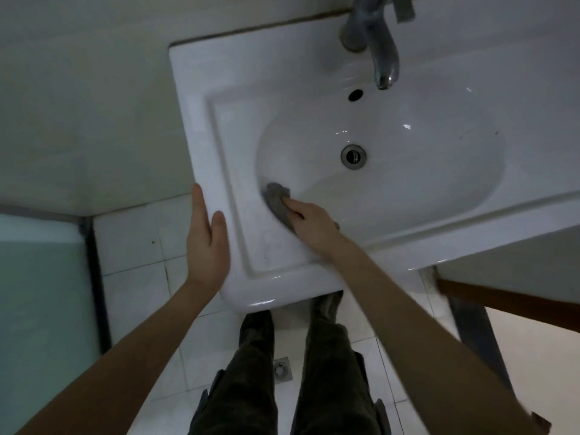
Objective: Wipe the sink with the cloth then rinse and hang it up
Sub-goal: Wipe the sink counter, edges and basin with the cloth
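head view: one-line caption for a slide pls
Right hand presses a grey cloth against the sink's inner wall while the left hand rests on the rim; no water runs from the tap.

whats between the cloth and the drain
Nothing: in the head view, the stretch of sink basin from the cloth to the drain is bare white porcelain.

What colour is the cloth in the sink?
Grey. The head view shows the cloth best.
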`<state>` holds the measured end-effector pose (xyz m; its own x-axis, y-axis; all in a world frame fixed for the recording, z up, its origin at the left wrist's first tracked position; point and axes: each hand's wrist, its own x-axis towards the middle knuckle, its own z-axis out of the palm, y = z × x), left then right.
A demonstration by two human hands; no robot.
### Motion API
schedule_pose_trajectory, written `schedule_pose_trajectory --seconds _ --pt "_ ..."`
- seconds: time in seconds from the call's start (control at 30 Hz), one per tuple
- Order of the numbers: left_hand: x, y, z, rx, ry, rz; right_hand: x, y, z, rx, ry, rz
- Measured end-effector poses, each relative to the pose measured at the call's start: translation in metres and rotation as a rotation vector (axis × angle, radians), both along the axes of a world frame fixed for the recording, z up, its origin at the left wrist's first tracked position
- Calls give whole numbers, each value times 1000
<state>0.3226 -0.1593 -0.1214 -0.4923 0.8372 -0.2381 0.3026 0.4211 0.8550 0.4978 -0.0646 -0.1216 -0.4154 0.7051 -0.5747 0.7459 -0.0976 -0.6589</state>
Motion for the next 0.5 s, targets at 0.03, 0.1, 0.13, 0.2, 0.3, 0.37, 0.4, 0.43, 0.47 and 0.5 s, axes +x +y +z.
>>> schedule_pose_trajectory --seconds 0.03,0.1,0.13,0.2,0.3,0.37,0.4,0.43,0.47,0.5 --pt "0 0 -1 0 -1 -1 -10 -2 -3 6 72 -95" --pt "-1 2 -1 -11 -2 -3 -10 -2 -8 14 154 -138" --pt "-1 2 0 -23 2 -4 -3 -2 -11 16 183 -111" --pt "0 1 1 -43 26 4 16 -2 -12 -9 239 -25" --pt "4 3 7 -80 14 31 48 -9 -6 -47 380 128" --pt "7 4 9 -80 33 57 61 -12 -1 -75 494 169" --pt "7 4 10 -77 51 59 61 -10 1 -81 529 131" --pt "8 4 10 -77 63 60 59 -5 3 -94 542 60" --pt "8 4 11 -80 68 60 52 4 5 -121 550 -28" --pt "7 4 10 -85 73 61 43 15 5 -155 559 -118"
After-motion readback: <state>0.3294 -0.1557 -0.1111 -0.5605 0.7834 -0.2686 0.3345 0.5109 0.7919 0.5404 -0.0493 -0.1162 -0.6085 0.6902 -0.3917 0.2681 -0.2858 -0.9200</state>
